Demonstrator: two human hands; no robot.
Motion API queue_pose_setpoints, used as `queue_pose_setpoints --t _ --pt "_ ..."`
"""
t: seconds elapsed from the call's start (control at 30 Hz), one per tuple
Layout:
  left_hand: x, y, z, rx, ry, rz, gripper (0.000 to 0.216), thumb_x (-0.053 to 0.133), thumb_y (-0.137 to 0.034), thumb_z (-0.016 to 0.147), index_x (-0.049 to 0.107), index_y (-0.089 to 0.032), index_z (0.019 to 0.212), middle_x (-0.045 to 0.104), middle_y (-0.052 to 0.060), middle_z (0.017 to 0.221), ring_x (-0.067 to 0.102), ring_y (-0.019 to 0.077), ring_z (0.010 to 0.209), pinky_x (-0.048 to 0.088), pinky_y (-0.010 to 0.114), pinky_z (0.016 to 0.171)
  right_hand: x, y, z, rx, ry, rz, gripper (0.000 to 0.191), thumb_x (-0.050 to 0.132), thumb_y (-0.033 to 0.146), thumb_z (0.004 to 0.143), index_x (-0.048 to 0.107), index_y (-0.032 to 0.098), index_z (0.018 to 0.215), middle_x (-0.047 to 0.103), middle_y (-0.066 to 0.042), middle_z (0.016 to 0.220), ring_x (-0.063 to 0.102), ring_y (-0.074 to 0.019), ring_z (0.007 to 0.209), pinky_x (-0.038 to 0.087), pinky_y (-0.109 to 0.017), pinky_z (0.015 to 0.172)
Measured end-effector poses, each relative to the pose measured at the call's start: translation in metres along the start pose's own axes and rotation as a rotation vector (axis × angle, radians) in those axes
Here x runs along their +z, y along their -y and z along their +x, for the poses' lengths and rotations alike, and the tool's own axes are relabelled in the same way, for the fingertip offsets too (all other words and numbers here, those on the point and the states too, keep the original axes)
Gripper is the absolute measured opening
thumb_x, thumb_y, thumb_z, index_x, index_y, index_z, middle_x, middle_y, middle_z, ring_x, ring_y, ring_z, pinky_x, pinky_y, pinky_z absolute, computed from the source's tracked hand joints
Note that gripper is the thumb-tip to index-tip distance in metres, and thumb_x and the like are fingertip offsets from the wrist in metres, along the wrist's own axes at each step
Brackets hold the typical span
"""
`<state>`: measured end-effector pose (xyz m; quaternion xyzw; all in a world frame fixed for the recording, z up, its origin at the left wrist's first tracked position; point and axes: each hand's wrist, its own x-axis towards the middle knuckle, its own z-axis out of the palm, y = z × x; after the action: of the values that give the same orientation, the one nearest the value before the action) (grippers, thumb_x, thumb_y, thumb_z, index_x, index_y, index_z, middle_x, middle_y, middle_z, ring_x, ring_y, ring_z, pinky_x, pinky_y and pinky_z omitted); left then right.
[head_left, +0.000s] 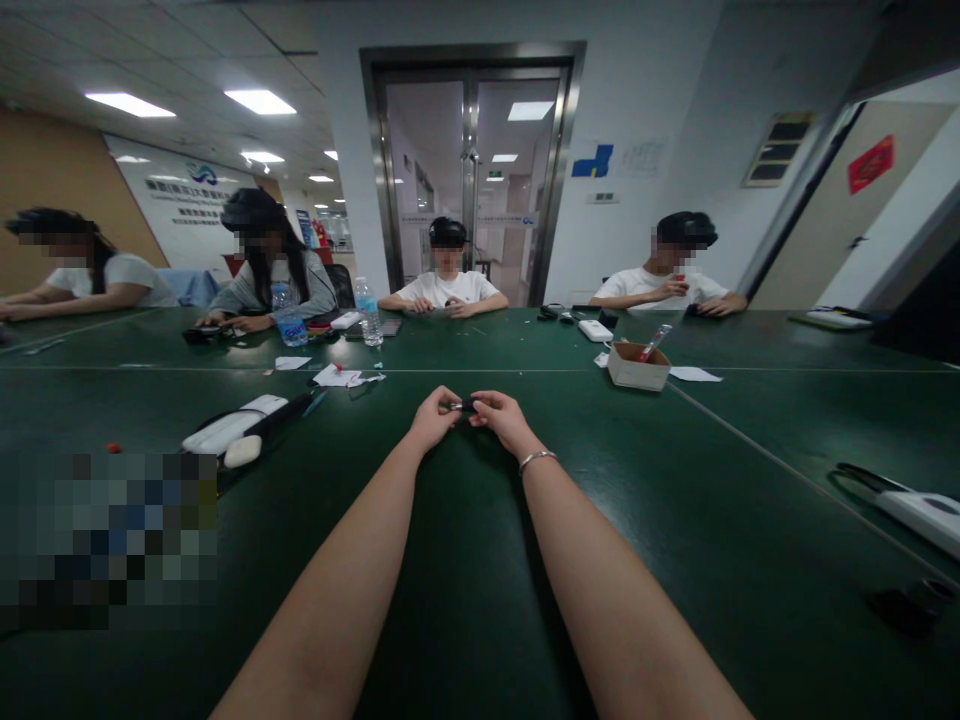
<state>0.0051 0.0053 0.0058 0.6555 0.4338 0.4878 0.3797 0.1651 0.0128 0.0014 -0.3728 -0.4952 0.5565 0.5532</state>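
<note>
Glossy tabletop (469,580), slim black object (466,405)

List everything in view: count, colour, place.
Item: one, black and silver, centre.
Bottles: two, clear and blue, far side.
Box: one, tan, right.
Devices: several, white, left, right, beyond.
Dark object: one, black, lower right.
Papers: several, white, beyond item.
Table: one, green, beneath.
People: four, white or grey tops, opposite.
Doors: two, glass and beige, back and right.
Lights: several, white, overhead.
Bracelet: one, silver, right wrist.
Left grip: one, bare, on item.
Right grip: one, bare, on item.
</note>
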Motion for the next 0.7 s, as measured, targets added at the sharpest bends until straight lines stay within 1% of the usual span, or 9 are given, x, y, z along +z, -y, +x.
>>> queue_pose_setpoints --t 0.07,0.1,0.17,0.23,0.3,0.4,0.5,0.6,0.7 --pt "0.0000 -0.0001 0.0009 0.008 -0.001 -0.029 0.031 0.069 -0.016 0.066 0.053 -0.017 0.093 0.059 0.004 0.093 0.059 0.0104 0.074 0.048 0.020 0.064 -0.0005 -0.0006 0.0004 -0.001 0.006 0.009 0.017 0.068 0.009 0.075 0.062 0.012 0.090 0.064 -0.002 0.069 0.063 -0.0105 0.052 0.054 -0.020 0.052" --pt "0.0003 -0.0006 0.0014 -0.022 -0.002 -0.050 0.035 0.069 -0.018 0.067 0.052 -0.017 0.098 0.059 0.005 0.094 0.060 0.0111 0.076 0.049 0.021 0.065 -0.0007 -0.0008 0.0004 -0.001 0.010 0.010 0.017 0.068 0.009 0.075 0.062 0.012 0.091 0.064 -0.002 0.070 0.064 -0.0107 0.053 0.055 -0.020 0.053" --pt "0.0010 -0.0021 0.0023 -0.129 -0.005 -0.091 0.034 0.062 -0.026 0.076 0.049 -0.016 0.106 0.060 0.006 0.089 0.060 0.0117 0.070 0.048 0.022 0.061 -0.0010 -0.0008 0.0000 -0.005 0.019 0.006 0.017 0.067 0.009 0.076 0.062 0.012 0.092 0.065 -0.002 0.071 0.064 -0.0109 0.054 0.055 -0.020 0.054" --pt "0.0016 -0.0034 0.0029 -0.201 -0.006 -0.090 0.028 0.049 -0.032 0.086 0.049 -0.015 0.107 0.060 0.004 0.075 0.057 0.0106 0.058 0.045 0.021 0.052 -0.0006 -0.0002 -0.0008 -0.003 0.025 0.008 0.017 0.065 0.008 0.076 0.062 0.012 0.092 0.065 -0.002 0.070 0.064 -0.0108 0.054 0.055 -0.020 0.054" --pt "0.0018 -0.0037 0.0033 -0.178 -0.015 -0.049 0.026 0.048 -0.032 0.087 0.051 -0.015 0.106 0.057 0.002 0.069 0.054 0.0097 0.054 0.043 0.019 0.049 0.0004 0.0012 -0.0019 0.003 0.023 0.016 0.016 0.062 0.005 0.077 0.062 0.012 0.092 0.064 -0.001 0.069 0.064 -0.0104 0.053 0.055 -0.020 0.053" --pt "0.0010 -0.0023 0.0039 -0.135 -0.048 -0.035 0.029 0.056 -0.031 0.081 0.052 -0.017 0.106 0.058 0.002 0.076 0.056 0.0100 0.060 0.042 0.018 0.049 0.0019 0.0037 -0.0036 0.011 0.014 0.018 0.015 0.059 0.003 0.079 0.061 0.012 0.091 0.065 -0.002 0.070 0.064 -0.0101 0.052 0.054 -0.019 0.051" --pt "-0.0003 0.0008 0.0051 -0.162 -0.034 -0.033 0.027 0.048 -0.034 0.085 0.053 -0.015 0.104 0.057 0.002 0.072 0.053 0.0092 0.055 0.040 0.017 0.046 0.0025 0.0053 -0.0046 0.018 0.010 0.015 0.016 0.059 0.003 0.079 0.061 0.012 0.091 0.065 -0.002 0.070 0.064 -0.0107 0.053 0.054 -0.019 0.052" --pt "-0.0010 0.0037 0.0061 -0.105 -0.025 0.002 0.026 0.053 -0.032 0.082 0.055 -0.016 0.103 0.057 0.002 0.073 0.052 0.0088 0.056 0.039 0.017 0.046 0.0025 0.0055 -0.0048 0.022 0.005 0.023 0.016 0.061 0.003 0.078 0.061 0.012 0.091 0.064 -0.002 0.069 0.064 -0.0109 0.052 0.054 -0.019 0.052" --pt "-0.0008 0.0050 0.0064 -0.116 -0.026 -0.013 0.027 0.051 -0.035 0.083 0.055 -0.016 0.101 0.056 0.001 0.070 0.051 0.0089 0.054 0.038 0.017 0.045 0.0028 0.0056 -0.0047 0.026 0.005 0.043 0.016 0.061 0.003 0.077 0.061 0.012 0.091 0.063 -0.001 0.067 0.064 -0.0107 0.051 0.054 -0.019 0.051"
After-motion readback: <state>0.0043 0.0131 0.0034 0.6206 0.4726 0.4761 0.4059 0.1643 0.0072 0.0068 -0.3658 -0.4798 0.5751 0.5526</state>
